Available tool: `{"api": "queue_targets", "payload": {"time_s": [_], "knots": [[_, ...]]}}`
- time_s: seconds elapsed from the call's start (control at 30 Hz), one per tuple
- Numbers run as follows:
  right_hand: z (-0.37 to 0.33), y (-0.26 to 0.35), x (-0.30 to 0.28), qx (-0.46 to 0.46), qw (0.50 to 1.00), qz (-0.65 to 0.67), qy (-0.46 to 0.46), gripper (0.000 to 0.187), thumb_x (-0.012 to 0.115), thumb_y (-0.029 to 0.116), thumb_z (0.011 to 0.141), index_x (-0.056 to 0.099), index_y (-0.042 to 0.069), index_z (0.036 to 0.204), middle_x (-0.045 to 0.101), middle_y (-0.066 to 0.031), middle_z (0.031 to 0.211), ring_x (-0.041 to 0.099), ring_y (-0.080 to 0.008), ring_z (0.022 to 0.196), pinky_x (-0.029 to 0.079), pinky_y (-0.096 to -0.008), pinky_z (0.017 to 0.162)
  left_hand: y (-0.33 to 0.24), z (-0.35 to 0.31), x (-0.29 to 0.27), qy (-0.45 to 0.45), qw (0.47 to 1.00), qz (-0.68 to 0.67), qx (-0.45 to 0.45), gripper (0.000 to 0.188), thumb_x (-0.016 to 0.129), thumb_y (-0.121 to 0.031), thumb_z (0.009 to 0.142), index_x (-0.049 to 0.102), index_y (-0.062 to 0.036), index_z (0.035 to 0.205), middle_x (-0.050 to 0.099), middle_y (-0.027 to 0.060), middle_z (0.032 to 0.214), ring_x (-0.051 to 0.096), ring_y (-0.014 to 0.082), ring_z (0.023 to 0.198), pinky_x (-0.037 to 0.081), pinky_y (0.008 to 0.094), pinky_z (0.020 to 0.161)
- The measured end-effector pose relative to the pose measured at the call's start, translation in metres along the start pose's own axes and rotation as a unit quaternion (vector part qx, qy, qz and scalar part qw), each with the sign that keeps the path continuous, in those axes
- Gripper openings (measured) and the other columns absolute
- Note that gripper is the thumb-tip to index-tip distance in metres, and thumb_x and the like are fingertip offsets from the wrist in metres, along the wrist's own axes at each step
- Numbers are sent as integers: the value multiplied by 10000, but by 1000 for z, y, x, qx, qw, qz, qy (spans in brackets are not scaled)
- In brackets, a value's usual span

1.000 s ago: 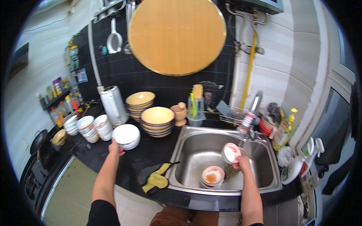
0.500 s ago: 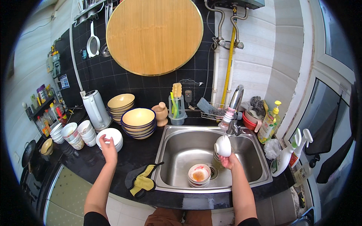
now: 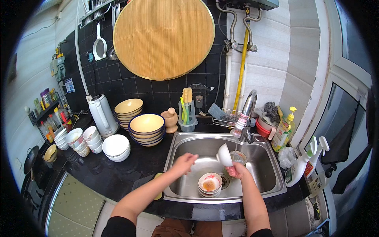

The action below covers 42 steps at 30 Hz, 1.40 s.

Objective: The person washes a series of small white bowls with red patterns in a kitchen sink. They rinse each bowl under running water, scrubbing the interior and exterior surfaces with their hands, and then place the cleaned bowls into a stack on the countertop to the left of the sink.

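Observation:
Over the sink (image 3: 189, 138), my right hand (image 3: 237, 170) grips a small white bowl (image 3: 224, 155), tilted on its side. Beside that bowl a clear glass container (image 3: 239, 157) stands under the running faucet (image 3: 250, 100). My left hand (image 3: 186, 163) hangs above the sink's left part with nothing in it, its fingers loosely bent and apart, slightly blurred. Just below the hands, a short stack of small bowls (image 3: 209, 182) sits in the basin; the top one has orange and red residue inside. The drain (image 3: 225, 181) is next to this stack.
On the counter's left are white bowls (image 3: 116, 147), stacked cups (image 3: 92, 138), a kettle (image 3: 103, 116) and cream bowls with blue rims (image 3: 147, 124). A cloth (image 3: 159, 194) lies partly under my left forearm. Right of the sink stand a soap pump bottle (image 3: 284, 130) and spray bottles (image 3: 302, 164).
My left hand has moved right, from the white bowls on the counter to over the sink. The bowl in my right hand has shifted left and turned, showing more of the glass container.

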State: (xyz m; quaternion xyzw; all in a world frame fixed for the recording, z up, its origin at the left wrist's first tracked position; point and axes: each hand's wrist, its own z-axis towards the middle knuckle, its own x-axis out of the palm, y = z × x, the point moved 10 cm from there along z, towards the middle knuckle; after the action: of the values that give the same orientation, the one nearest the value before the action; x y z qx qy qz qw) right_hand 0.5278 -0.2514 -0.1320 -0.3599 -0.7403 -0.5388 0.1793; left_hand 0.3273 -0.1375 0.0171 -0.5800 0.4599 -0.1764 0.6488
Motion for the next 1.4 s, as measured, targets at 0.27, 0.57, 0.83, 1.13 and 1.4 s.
{"api": "queue_targets", "payload": {"time_s": [0.27, 0.57, 0.83, 1.13, 1.4], "knots": [[-17, 10, 43, -62, 953, -289, -69, 246, 615, 245, 788, 549, 42, 911, 605, -51, 725, 572, -100, 563, 482, -199, 507, 38, 47, 102, 127, 958, -190, -176, 713, 471, -480, 750, 318, 73, 1172, 547, 235, 851, 602, 306, 577, 485, 338, 399], [-19, 17, 57, -112, 917, -373, -88, 409, 568, 403, 797, 569, 28, 960, 615, -63, 841, 582, -156, 736, 485, -268, 604, -20, 18, 34, -163, 948, 249, 116, 441, 469, -4, 691, 365, 38, 1118, 465, 239, 1047, 510, 383, 933, 475, 392, 731], [-12, -3, 28, -24, 673, -727, -136, 482, 675, 459, 625, 614, 42, 858, 626, -134, 812, 596, -251, 779, 452, -327, 700, -48, -28, -7, -209, 881, 370, 209, 429, 446, 30, 707, 343, 14, 1122, 463, 214, 1013, 541, 369, 793, 461, 426, 699], [-13, -5, 57, -101, 613, -776, -105, 344, 631, 260, 669, 602, 42, 932, 622, -143, 871, 591, -280, 823, 454, -354, 741, 100, -42, -133, -275, 925, -242, -99, 336, 393, -22, 745, 420, 55, 1071, 552, 161, 882, 605, 286, 672, 542, 379, 448], [-24, 21, 57, -157, 743, -623, -186, 308, 616, 237, 691, 601, 39, 926, 613, -138, 781, 589, -269, 741, 462, -339, 680, 159, -64, -177, -263, 910, -250, -199, 291, 384, 3, 753, 462, 71, 1024, 578, 180, 835, 599, 273, 603, 542, 369, 490]]}}
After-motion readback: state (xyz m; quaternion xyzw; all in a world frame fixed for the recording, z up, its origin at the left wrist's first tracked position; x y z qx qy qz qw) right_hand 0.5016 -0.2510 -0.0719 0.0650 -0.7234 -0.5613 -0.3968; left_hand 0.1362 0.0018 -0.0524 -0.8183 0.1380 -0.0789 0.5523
